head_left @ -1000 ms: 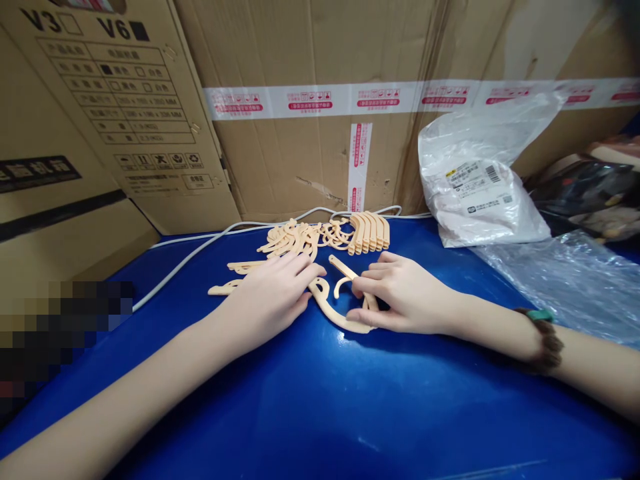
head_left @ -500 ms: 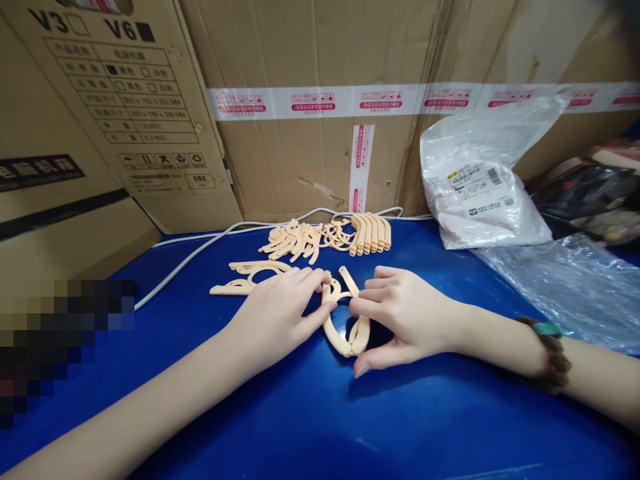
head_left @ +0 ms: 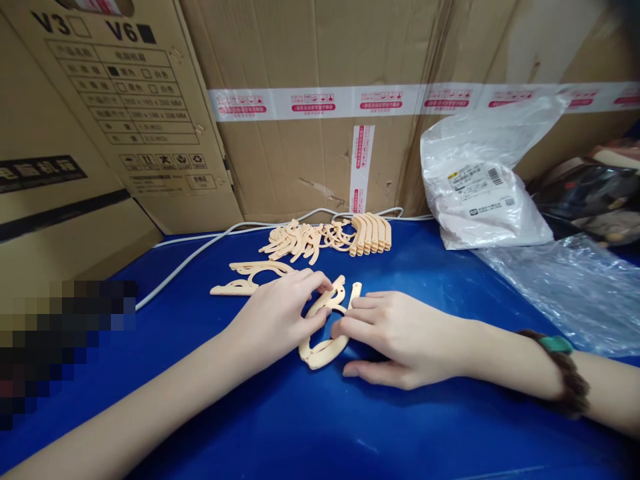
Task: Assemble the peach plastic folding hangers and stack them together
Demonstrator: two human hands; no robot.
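Observation:
A beige plastic folding hanger (head_left: 327, 353) lies partly folded on the blue table between my hands, its curved arms making a loop. My left hand (head_left: 285, 310) pinches its left arm between thumb and fingers. From the right, my right hand (head_left: 395, 340) touches the hanger's other arm with its fingertips, while the thumb is stretched out apart over the table. The hands cover parts of the hanger. Just beyond my left hand lies another beige folding hanger (head_left: 237, 287), partly hidden by that hand.
Farther back are a heap of beige hanger parts (head_left: 293, 241) and a neat row of curved beige arms (head_left: 371, 233). A white cable (head_left: 187, 260) runs behind them along cardboard boxes (head_left: 300, 153). At right are a white plastic bag (head_left: 485, 193) and clear plastic film (head_left: 565, 287).
The hanger has turned, its lower end swinging left and toward me and its free straight end shifting right. My right hand has moved slightly nearer; my left hand keeps its place.

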